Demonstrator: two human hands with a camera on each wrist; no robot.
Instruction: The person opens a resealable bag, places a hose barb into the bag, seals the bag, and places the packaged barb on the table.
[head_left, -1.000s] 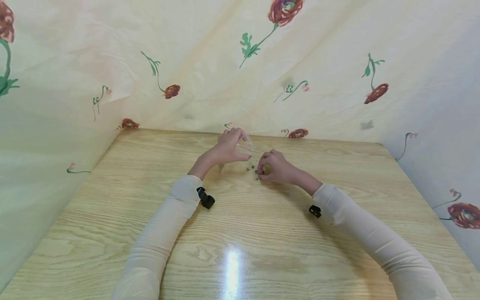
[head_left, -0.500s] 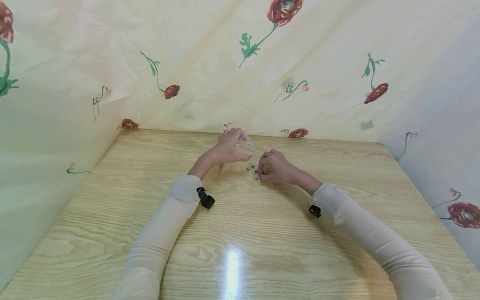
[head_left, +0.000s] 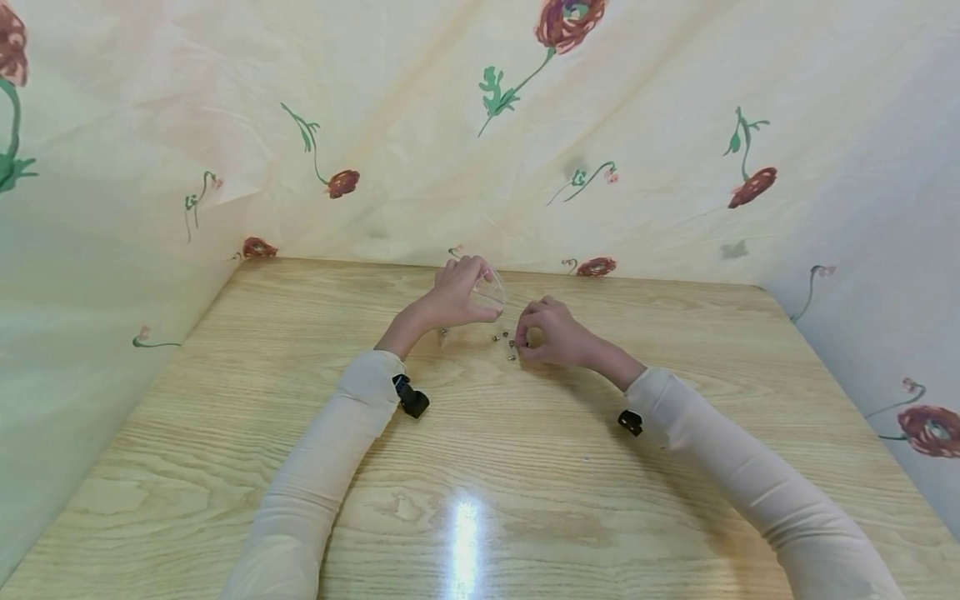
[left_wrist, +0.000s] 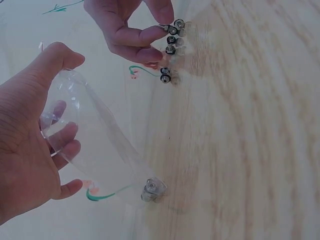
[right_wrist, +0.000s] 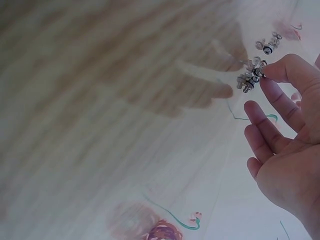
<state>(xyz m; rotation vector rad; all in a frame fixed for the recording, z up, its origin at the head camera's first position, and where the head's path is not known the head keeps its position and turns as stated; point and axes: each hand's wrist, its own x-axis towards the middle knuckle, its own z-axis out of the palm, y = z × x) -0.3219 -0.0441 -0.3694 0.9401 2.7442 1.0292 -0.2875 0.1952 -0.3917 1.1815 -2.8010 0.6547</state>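
My left hand (head_left: 453, 296) holds a clear plastic bag (left_wrist: 102, 120) near its mouth, thumb and fingers spread so that it gapes. Small metal pieces (left_wrist: 151, 187) sit in the bag's bottom corner. To the right of it, my right hand (head_left: 553, 335) reaches down to the table. Its thumb and index fingertips pinch a small metal fitting with a black ring (right_wrist: 263, 68), partly hidden by the fingers. Several similar fittings (head_left: 512, 343) lie on the tabletop close by the fingertips; in the left wrist view, these loose fittings (left_wrist: 165, 75) stand in a short row.
The wood-grain table (head_left: 525, 467) has a bright light reflection near its front. A pale flowered cloth (head_left: 420, 125) rises behind the table and along both sides. Black camera mounts (head_left: 411, 397) are strapped at both wrists.
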